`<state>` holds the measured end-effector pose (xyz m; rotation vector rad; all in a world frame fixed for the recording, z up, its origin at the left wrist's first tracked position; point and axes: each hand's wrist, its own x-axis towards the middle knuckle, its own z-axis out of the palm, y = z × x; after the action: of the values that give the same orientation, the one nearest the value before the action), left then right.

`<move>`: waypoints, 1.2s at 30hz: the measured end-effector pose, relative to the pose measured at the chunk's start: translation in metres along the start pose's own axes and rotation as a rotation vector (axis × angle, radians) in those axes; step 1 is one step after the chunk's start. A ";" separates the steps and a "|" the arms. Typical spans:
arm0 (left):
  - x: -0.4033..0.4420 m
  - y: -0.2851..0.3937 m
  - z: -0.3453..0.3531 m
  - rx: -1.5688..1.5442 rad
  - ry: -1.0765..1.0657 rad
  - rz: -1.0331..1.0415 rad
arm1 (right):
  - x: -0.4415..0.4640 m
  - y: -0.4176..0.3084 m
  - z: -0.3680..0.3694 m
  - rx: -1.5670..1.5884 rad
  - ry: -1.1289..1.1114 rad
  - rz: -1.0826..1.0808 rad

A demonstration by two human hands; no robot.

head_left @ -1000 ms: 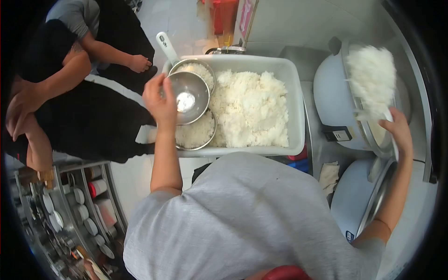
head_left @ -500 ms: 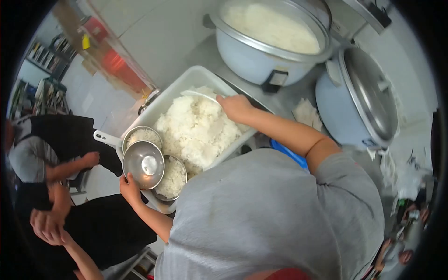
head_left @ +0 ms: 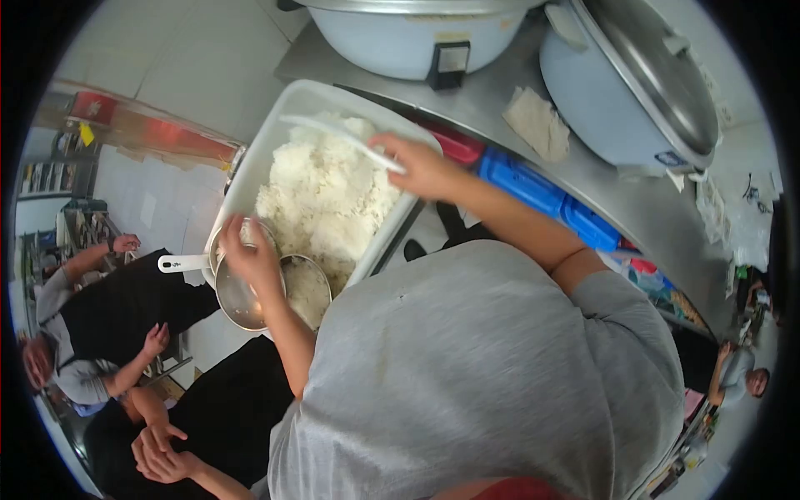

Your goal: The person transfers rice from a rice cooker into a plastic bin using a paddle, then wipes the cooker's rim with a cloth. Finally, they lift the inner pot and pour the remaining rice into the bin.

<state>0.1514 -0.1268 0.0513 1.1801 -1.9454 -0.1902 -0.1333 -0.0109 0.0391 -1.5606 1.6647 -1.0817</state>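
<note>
My right hand (head_left: pixel 417 167) is closed round the handle end of a white rice paddle (head_left: pixel 337 132), whose blade lies over the mound of cooked rice (head_left: pixel 321 187). The rice fills much of a white plastic tub (head_left: pixel 287 100). My left hand (head_left: pixel 252 252) reaches over the metal bowls at the tub's near left corner, fingers apart, fingertips partly blurred. Beneath it sits an empty-looking metal bowl (head_left: pixel 237 300), tilted. A rice-filled metal bowl (head_left: pixel 307 292) stands beside it. Another metal bowl is mostly covered by my hand. A white handle (head_left: pixel 183 263) sticks out left.
A large rice cooker (head_left: pixel 375 42) and a lidded one (head_left: pixel 617 92) stand on the steel counter (head_left: pixel 492 92). A crumpled cloth (head_left: pixel 537 125) lies there. Blue containers (head_left: pixel 542 196) sit below the edge. Co-workers in black aprons (head_left: pixel 125 300) stand at left; a person (head_left: pixel 742 375) is far right.
My left hand has let go of the metal bowl's outer rim and moved up over the bowls. My right hand has drawn the paddle up off the rice. The view has shifted.
</note>
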 end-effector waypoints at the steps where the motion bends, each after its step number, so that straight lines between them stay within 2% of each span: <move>1: 0.006 0.022 0.019 -0.055 -0.062 0.052 | -0.007 -0.004 -0.022 0.095 -0.072 0.065; 3: 0.018 0.056 0.055 -0.152 -0.251 0.217 | -0.031 0.018 -0.050 0.395 0.006 -0.070; 5: 0.030 0.089 0.099 -0.286 -0.392 0.404 | -0.071 0.002 -0.089 0.552 0.050 0.101; 7: 0.037 0.116 0.146 -0.266 -0.525 0.557 | -0.110 0.012 -0.114 0.567 0.118 0.134; 9: 0.035 0.139 0.186 -0.063 -0.621 0.644 | -0.146 0.024 -0.132 0.599 0.183 0.174; 12: 0.021 0.143 0.231 0.143 -0.822 0.633 | -0.198 0.045 -0.144 0.609 0.304 0.226; 15: 0.023 0.142 0.228 -0.221 -0.965 0.371 | -0.250 0.064 -0.157 0.605 0.362 0.269; 17: 0.015 0.133 0.207 -0.509 -0.884 0.006 | -0.284 0.066 -0.169 0.603 0.389 0.319; 19: 0.015 0.114 0.183 -0.266 -0.710 0.132 | -0.317 0.069 -0.182 0.612 0.408 0.368; 21: 0.009 0.128 0.158 -0.089 -0.684 -0.146 | -0.348 0.074 -0.192 0.616 0.443 0.400; 24: 0.002 0.118 0.156 0.265 -0.390 0.278 | -0.375 0.078 -0.206 0.623 0.467 0.440; 28: 0.005 0.151 0.177 -0.010 -0.350 0.327 | -0.387 0.087 -0.212 0.658 0.457 0.441; 29: 0.003 0.172 0.186 -0.088 -0.332 0.280 | -0.386 0.089 -0.213 0.661 0.460 0.433; 31: 0.010 0.174 0.225 -0.267 -0.332 0.082 | -0.379 0.090 -0.211 0.676 0.472 0.397; 32: 0.014 0.189 0.231 -0.261 -0.359 -0.072 | -0.376 0.088 -0.209 0.687 0.477 0.383; 34: 0.026 0.159 0.282 -0.326 -0.460 -0.371 | -0.373 0.087 -0.205 0.703 0.479 0.371; 36: 0.028 0.148 0.321 -0.052 -0.518 -0.297 | -0.372 0.087 -0.201 0.706 0.455 0.385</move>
<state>-0.1830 -0.1566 -0.0637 1.4877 -2.1666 -0.7628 -0.3041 0.3854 0.0233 -0.5477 1.5091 -1.6423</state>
